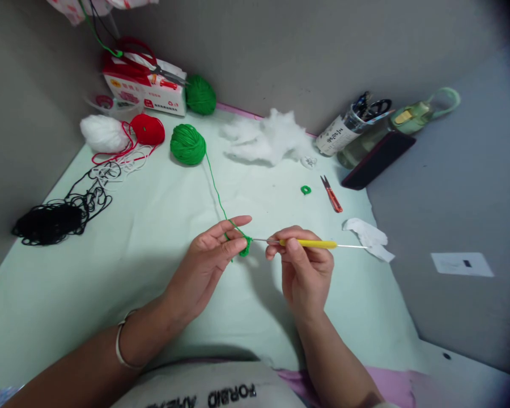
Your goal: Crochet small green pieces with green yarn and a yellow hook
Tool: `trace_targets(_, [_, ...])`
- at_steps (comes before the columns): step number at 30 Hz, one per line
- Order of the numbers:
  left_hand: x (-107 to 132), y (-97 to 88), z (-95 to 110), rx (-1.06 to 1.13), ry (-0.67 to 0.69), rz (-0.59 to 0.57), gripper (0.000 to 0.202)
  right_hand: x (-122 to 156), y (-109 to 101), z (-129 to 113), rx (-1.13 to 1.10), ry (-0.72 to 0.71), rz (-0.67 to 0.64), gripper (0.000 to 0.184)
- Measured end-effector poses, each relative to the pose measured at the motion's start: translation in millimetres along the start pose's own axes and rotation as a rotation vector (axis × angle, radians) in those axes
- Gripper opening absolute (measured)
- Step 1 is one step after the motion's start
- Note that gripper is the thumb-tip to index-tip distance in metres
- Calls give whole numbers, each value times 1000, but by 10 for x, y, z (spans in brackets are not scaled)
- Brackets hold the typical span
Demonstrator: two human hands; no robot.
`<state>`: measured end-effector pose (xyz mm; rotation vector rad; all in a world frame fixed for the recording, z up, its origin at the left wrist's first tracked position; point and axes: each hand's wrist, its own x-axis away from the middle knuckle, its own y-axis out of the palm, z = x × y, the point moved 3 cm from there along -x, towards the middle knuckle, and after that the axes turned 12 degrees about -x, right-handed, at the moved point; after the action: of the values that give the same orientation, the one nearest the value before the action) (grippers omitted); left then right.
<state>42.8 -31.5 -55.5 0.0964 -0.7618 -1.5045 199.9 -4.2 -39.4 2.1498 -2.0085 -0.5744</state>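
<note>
The left hand pinched the green crochet piece at five o'clock from the nearer green ball; the right hand, at three, gripped the yellow-handled hook; slackened yarn might have let a loop slip off

Below and between the left hand and the right hand, the word "FORBID" is running upside down in dark capitals across the light shirt, with a second word beginning with "A" trailing beside it, partly cut off. Beyond the left hand and farther left, the red-and-white box is bearing Chinese characters, too small for reading, and a little red recycling-like mark. Beyond the right hand, the cup is showing dark characters, likewise illegible.
</note>
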Motion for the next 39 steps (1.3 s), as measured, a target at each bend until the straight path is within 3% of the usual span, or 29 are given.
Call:
trace_targets(3, [-10,-12,1,-80,41,38,35,-27,12,45,-83,155,-56,15])
trace_targets(5, [-6,-14,-7,-153,92,68,36,-5,34,62,-24,144,-118,17])
trace_targets(8, [20,15,-49,-192,115,60,45,99,67,39,348,-139,-190,21])
trace_targets(10, [38,41,-89,-162,72,28,51,192,104,16,615,-376,-242,36])
trace_targets(12, [43,63,-122,-93,1,-33,51,243,126,0,703,-495,-263,45])
trace_targets(16, [7,52,-115,61,-83,-151,39,158,98,-42,519,-400,-189,33])
trace_targets(21, [-29,-16,-31,55,-69,-137,33,-22,-29,-43,161,-153,-46,16])
trace_targets(24, [-12,-10,-27,-48,-13,-108,33,-45,-38,17,11,44,-75,18])
trace_targets(26, [3,1,-42,-138,62,-58,40,-14,7,22,54,32,-131,17])
trace_targets(28, [17,17,-64,-182,122,-18,49,38,72,-8,209,-105,-189,18])
trace_targets(30, [25,40,-87,-173,133,-22,56,91,128,-43,351,-251,-216,27])
trace_targets(32, [26,62,-96,-152,116,-58,62,114,144,-55,367,-291,-200,31])
trace_targets(39, [-9,5,-54,-199,91,-80,61,32,31,73,37,43,-80,14])
